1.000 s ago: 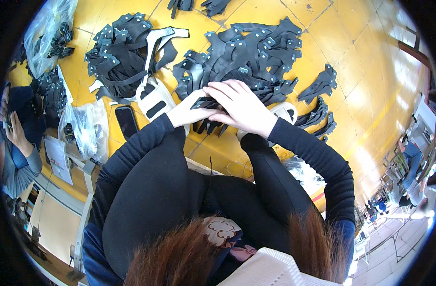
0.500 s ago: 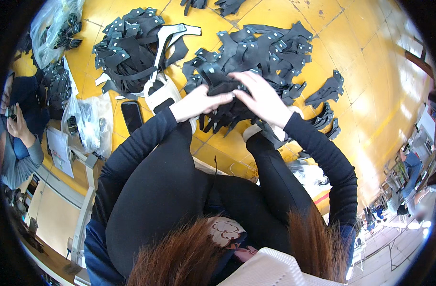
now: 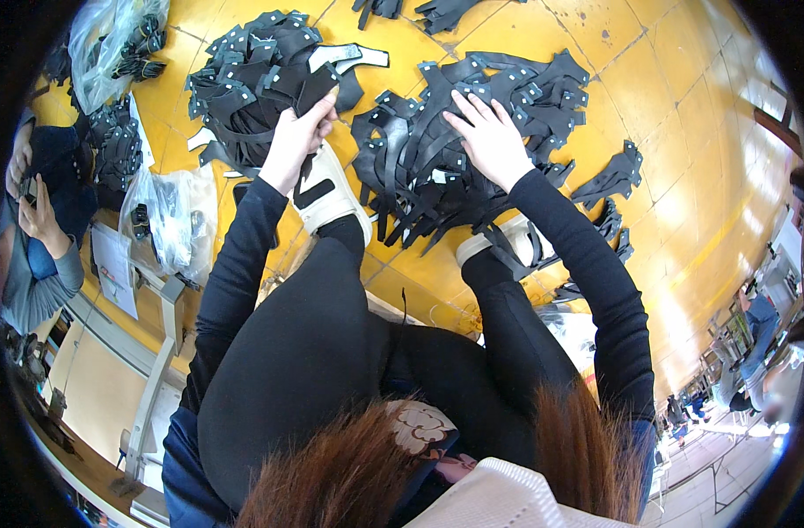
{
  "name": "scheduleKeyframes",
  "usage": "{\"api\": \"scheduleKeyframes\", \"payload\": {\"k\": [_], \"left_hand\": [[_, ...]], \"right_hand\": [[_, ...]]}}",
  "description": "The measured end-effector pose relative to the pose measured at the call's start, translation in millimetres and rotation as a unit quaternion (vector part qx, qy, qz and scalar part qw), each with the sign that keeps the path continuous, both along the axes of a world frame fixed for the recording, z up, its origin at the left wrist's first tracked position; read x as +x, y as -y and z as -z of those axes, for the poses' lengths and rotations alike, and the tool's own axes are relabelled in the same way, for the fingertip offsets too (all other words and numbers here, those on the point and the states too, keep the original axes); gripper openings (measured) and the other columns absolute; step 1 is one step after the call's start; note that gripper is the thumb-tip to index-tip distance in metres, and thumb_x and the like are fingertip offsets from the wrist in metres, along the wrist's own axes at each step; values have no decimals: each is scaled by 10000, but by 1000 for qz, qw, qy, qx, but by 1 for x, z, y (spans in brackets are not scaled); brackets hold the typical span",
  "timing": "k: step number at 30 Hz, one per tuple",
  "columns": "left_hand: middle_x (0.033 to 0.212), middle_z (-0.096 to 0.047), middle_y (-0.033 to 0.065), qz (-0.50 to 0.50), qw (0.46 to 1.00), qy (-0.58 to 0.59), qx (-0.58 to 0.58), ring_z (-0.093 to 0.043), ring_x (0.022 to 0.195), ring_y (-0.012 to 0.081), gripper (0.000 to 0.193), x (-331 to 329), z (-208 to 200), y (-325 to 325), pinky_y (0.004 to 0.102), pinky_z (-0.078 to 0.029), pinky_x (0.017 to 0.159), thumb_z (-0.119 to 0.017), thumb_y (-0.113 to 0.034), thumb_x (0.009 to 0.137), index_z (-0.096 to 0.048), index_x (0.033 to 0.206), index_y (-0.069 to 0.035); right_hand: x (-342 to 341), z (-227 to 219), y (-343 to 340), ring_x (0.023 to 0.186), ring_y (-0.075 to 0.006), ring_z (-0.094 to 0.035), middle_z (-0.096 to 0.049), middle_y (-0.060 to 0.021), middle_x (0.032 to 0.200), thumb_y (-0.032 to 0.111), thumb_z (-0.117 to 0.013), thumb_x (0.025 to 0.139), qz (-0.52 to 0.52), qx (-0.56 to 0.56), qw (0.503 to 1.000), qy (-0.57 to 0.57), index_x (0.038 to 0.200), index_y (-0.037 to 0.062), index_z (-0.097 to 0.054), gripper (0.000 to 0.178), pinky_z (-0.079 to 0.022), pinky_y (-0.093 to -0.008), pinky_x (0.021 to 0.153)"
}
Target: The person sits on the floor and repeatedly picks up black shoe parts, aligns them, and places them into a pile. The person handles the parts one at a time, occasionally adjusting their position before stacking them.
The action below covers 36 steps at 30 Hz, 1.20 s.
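My left hand (image 3: 302, 139) is closed, thumb and fingers pinching a flat black strap piece (image 3: 317, 86) with a small pale tag on it. It holds this at the near right edge of the left pile of black strap pieces (image 3: 235, 106), beside a white-faced strap piece (image 3: 360, 56). Over the right pile of black strap pieces (image 3: 424, 167), my right hand (image 3: 490, 141) lies palm down with its fingers spread, the fingertips touching the pieces. Many of the pieces carry small pale tags. What lies under my right palm is hidden.
My white shoes (image 3: 332, 198) stand close to the piles. A smaller bunch of black strap pieces (image 3: 610, 172) lies at the right on the yellow floor (image 3: 683, 150). Clear plastic bags (image 3: 173, 224) are at the left, near another person's hand (image 3: 43, 216) and a metal frame (image 3: 160, 326).
My left hand has moved up and left, from the right pile to the left one, with a strap piece in it. My right hand has opened out and shifted slightly up over the right pile.
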<state>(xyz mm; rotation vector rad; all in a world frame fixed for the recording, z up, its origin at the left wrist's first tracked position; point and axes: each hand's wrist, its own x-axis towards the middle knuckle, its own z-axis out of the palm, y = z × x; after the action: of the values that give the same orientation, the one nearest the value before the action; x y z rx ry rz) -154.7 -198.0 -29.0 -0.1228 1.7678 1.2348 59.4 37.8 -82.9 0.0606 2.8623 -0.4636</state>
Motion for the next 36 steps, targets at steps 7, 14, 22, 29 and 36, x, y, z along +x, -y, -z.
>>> {"api": "scheduleKeyframes", "payload": {"k": [7,14,22,29,36], "left_hand": [[809,-666,-31,40,999,-1,-17,-404,533,21,254,23,40,-4,213,-290,482,-757,-156,789,-699,1021,-69],[732,-606,-66,95,993,-66,-13,-378,531,24,223,31,56,-10,218,-285,491,-703,-159,838,-719,1043,-74],[915,-723,70,95,994,-37,-43,-655,888,159,171,20,45,-4,278,-479,841,-679,-93,835,-723,970,2],[886,-731,80,244,959,-141,-44,-676,882,196,162,25,69,14,286,-492,840,-632,-99,775,-751,876,-57],[884,-729,86,273,948,-159,-38,-677,868,223,164,30,76,20,312,-503,819,-613,-100,769,-751,855,-79]], "right_hand": [[0,2,-6,1371,-230,-396,-360,-35,1529,167,-682,831,-11,0,1000,4,1362,215,-504,563,-349,-466,1103],[2,4,-6,1367,-229,-401,-366,-38,1527,179,-683,829,-11,-4,1000,-11,1357,221,-510,558,-344,-462,1102],[2,4,-7,1351,-224,-417,-387,-39,1514,194,-692,815,-11,-7,999,-31,1339,217,-524,550,-343,-455,1096],[3,6,-7,1354,-221,-413,-381,-33,1519,192,-685,820,-10,-7,999,-29,1341,219,-522,547,-342,-453,1097],[4,6,-9,1388,-221,-373,-330,-20,1550,205,-652,867,-19,-3,1000,-5,1396,244,-474,559,-329,-459,1116]]}}
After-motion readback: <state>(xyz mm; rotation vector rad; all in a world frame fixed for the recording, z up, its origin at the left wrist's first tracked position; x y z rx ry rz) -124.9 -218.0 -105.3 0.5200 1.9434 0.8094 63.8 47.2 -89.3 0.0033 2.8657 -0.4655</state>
